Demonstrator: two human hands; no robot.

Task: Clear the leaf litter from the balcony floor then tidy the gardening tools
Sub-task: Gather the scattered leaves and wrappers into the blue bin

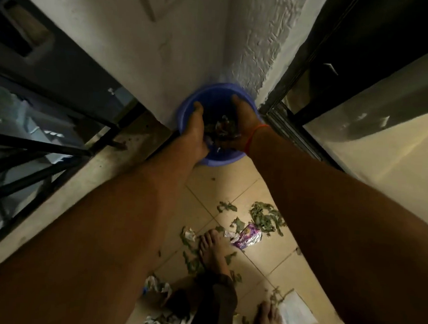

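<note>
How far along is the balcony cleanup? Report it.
Done: nothing visibly finished. In hand: left hand and right hand cup a clump of litter over the blue bucket. Left: leaves, a purple wrapper and paper scraps on the floor; no tools visible.

Home balcony: tiled floor [264, 260], metal railing [46, 149] (sliding door [297, 132] alongside).

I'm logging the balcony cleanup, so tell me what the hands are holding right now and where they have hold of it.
Both hands, left and right, cup a clump of leaf litter between them, pressed at its two sides, over the blue bucket.
</note>
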